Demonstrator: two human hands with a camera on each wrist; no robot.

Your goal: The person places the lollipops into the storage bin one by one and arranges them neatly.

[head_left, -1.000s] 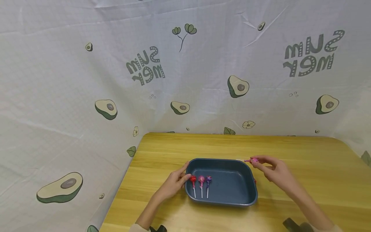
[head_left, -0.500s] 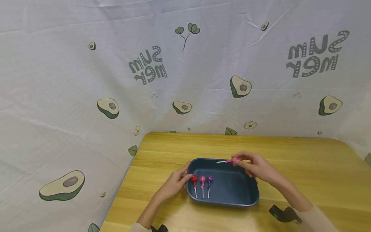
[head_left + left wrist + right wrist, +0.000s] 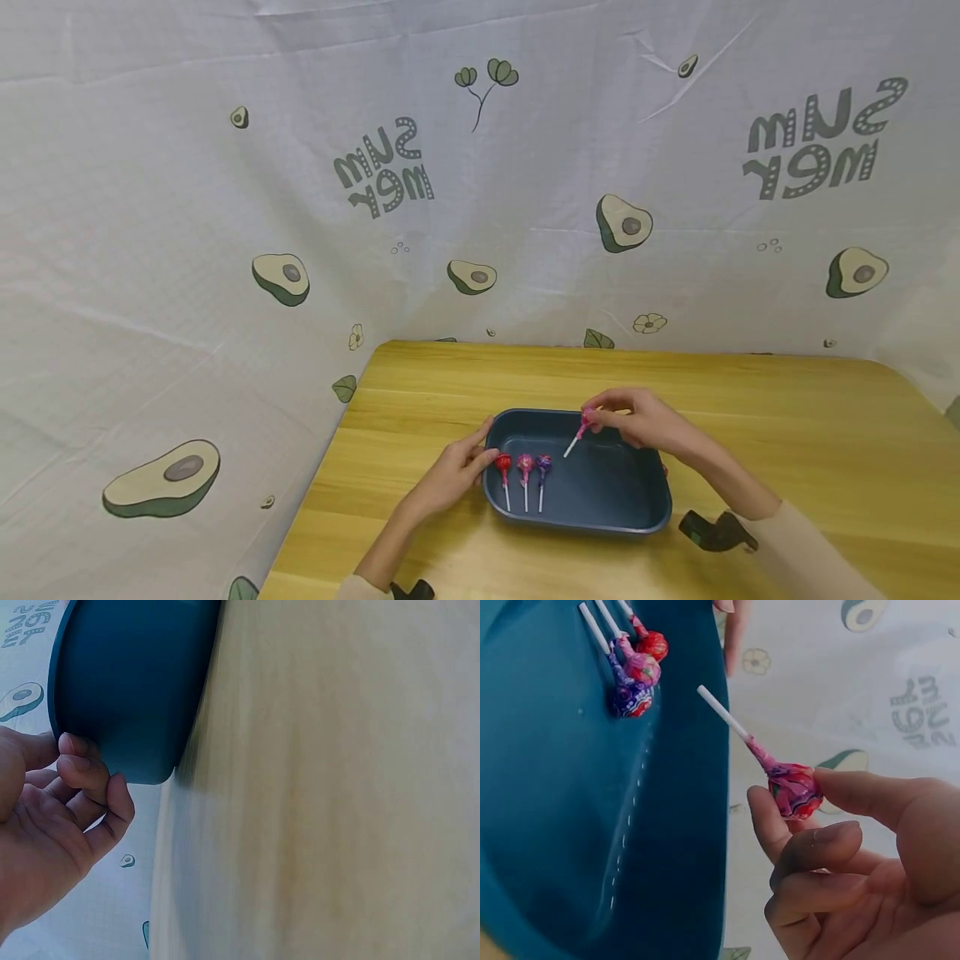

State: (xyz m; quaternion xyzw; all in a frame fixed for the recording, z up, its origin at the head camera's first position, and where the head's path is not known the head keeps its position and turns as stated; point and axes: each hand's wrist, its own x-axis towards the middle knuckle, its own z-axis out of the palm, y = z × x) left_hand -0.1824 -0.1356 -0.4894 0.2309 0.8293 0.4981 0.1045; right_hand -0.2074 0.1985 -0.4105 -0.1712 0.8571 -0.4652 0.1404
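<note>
My right hand (image 3: 637, 418) pinches a pink-wrapped lollipop (image 3: 793, 790) by its candy head over the far part of a dark blue rectangular tray (image 3: 600, 527). The white stick tilts down and to the left in the head view. My left hand (image 3: 450, 475) grips the tray's left wall, its thumb over the rim; in the left wrist view its fingers (image 3: 82, 776) bend against the outside. Inside the tray, near that hand, a red lollipop (image 3: 503, 463), a pink lollipop (image 3: 525, 463) and a purple lollipop (image 3: 543, 464) lie side by side, sticks toward me.
The tray stands on a wooden table (image 3: 787, 433). Just outside its right wall, a bit of something red (image 3: 665, 471) shows, mostly hidden. A white cloth (image 3: 525, 167) printed with avocados hangs behind and to the left.
My right hand has carried the pink lollipop leftward from beyond the tray's right corner to over its inside. The stick has swung from pointing left to pointing downward. My left hand keeps its grip.
</note>
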